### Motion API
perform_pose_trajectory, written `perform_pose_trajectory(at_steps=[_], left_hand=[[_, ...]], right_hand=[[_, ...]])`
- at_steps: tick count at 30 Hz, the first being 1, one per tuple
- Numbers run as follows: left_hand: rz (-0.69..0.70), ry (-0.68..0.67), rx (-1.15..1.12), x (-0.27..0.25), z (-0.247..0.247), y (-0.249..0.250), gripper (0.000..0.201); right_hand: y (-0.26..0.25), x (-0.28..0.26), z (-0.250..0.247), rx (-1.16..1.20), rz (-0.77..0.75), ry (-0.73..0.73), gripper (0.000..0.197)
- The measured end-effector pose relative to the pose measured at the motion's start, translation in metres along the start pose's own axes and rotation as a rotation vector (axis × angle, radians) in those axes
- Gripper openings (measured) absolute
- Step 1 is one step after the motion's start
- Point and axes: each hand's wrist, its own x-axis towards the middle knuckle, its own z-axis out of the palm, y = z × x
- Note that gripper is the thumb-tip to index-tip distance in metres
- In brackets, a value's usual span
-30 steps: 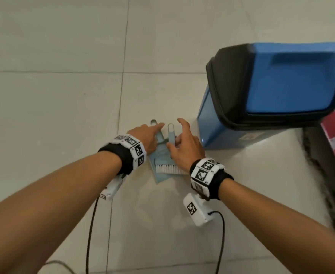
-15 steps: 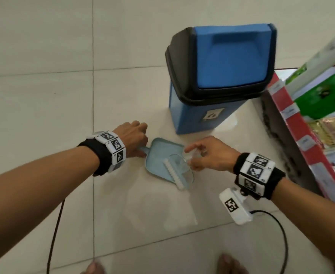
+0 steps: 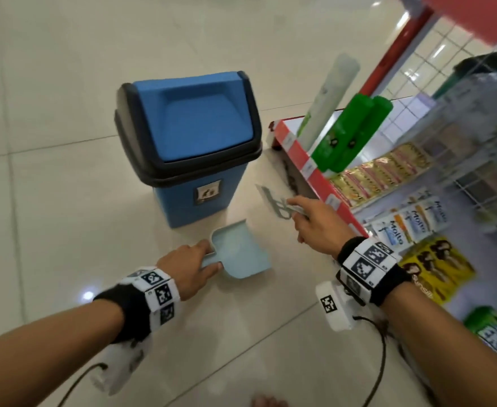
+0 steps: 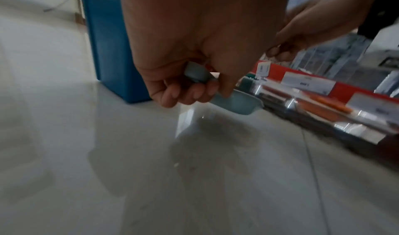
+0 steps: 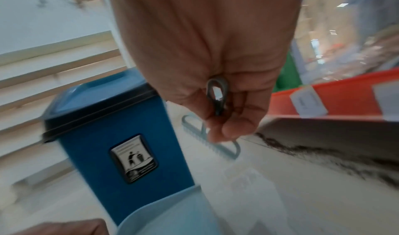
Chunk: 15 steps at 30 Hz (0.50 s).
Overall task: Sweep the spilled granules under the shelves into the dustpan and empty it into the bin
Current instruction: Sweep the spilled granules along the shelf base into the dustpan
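My left hand (image 3: 187, 267) grips the handle of a pale blue dustpan (image 3: 240, 254), which hangs just above the tiled floor with its mouth turned toward the shelf; the left wrist view shows my fingers (image 4: 183, 93) curled round the handle. My right hand (image 3: 314, 224) holds the handle of a small pale brush (image 3: 273, 201), lifted off the pan and pointing at the shelf base. A dark band of granules (image 5: 323, 155) lies on the floor under the red shelf edge (image 5: 345, 100). A blue bin (image 3: 188, 145) with a black-rimmed swing lid stands just behind the dustpan.
The store shelf (image 3: 323, 177) on the right carries green bottles (image 3: 347, 133), yellow sachets (image 3: 379, 174) and hanging packets. Pale floor tiles (image 3: 50, 186) stretch to the left and in front. A wrist camera cable (image 3: 379, 356) trails below my right arm. A toe (image 3: 268, 402) shows at the bottom edge.
My right hand lifted the brush out of the dustpan and carried it right toward the shelf base. My left hand took the dustpan handle and raised the pan. The view swung right.
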Motion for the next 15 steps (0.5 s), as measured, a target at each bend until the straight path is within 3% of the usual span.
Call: perform_pose_trajectory(at_steps=[3,11,15], left_hand=[[0.021,0.038,-0.134,0.026,0.003,0.019,0.045],[0.001,0.116,-0.333,0.095,0.004,0.038,0.042],[-0.090,0.128,-0.388,0.119,0.010,0.046,0.040]], right_hand=[[0.014,0.018,0.003,-0.012,0.043,0.080,0.040],[0.018,0.104,0.024,-0.191,0.087,0.225,0.034],[0.010,0.154,0.037,-0.251,0.182,0.278,0.054]])
